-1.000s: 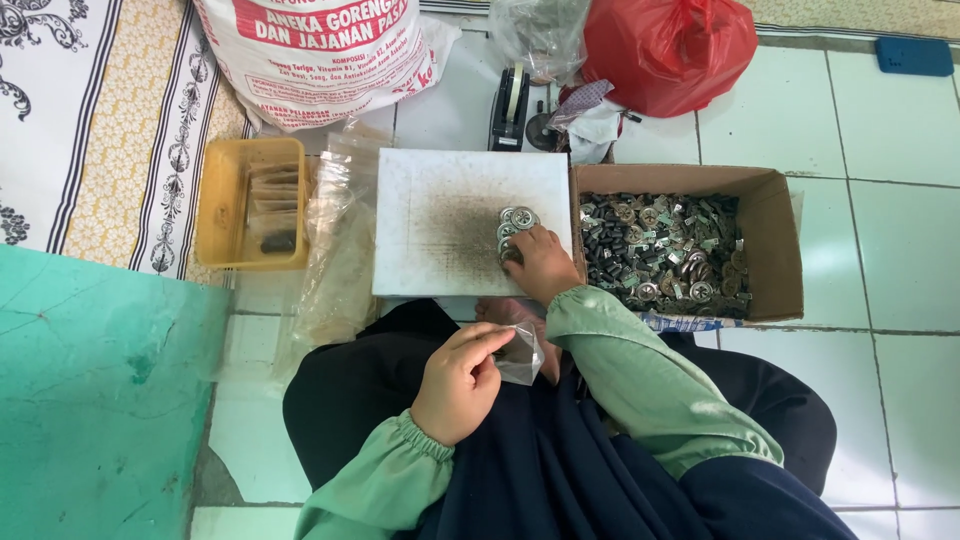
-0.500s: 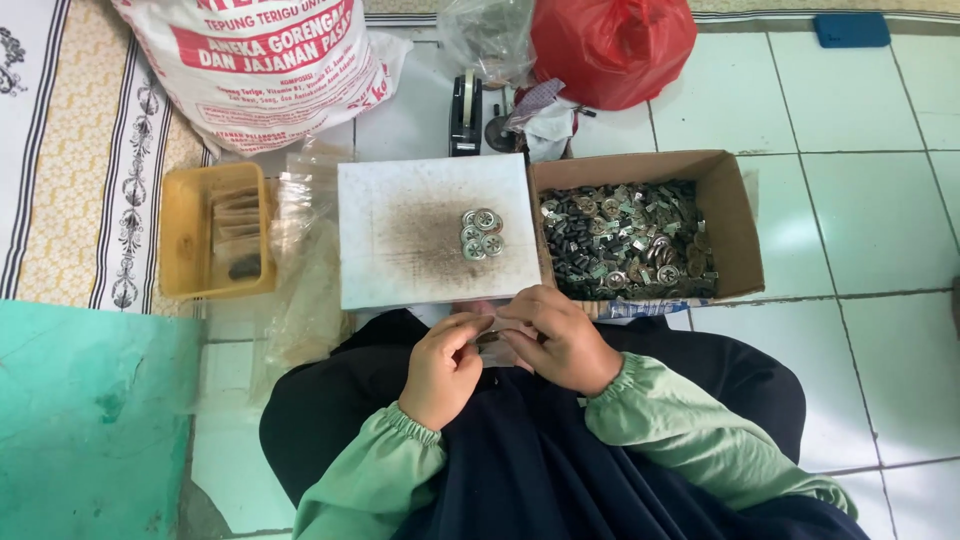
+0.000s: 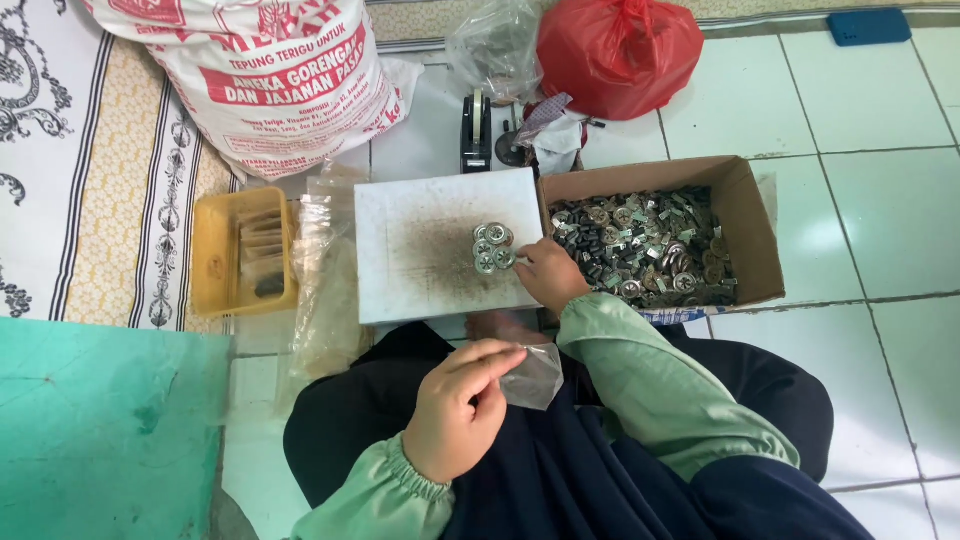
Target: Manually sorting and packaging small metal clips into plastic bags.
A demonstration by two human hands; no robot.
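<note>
My left hand [image 3: 458, 405] holds a small clear plastic bag [image 3: 531, 377] over my lap, pinched between thumb and fingers. My right hand [image 3: 548, 274] reaches forward to a little cluster of round metal pieces [image 3: 492, 247] lying on a stained white board [image 3: 420, 250]; its fingertips touch the pieces at the cluster's right edge. Whether it grips any piece is hidden by the fingers. A cardboard box [image 3: 752, 230] full of several small metal parts stands just right of the board.
A yellow tray [image 3: 215, 255] with folded plastic bags sits left of the board, with clear plastic sheets [image 3: 325, 290] beside it. Behind are a large printed sack [image 3: 260, 70], a tape dispenser [image 3: 476, 135], a red bag [image 3: 620, 50] and a green mat [image 3: 100, 430].
My right hand has left the small bag at my lap and reached forward to the metal pieces on the board. My left hand keeps holding the bag.
</note>
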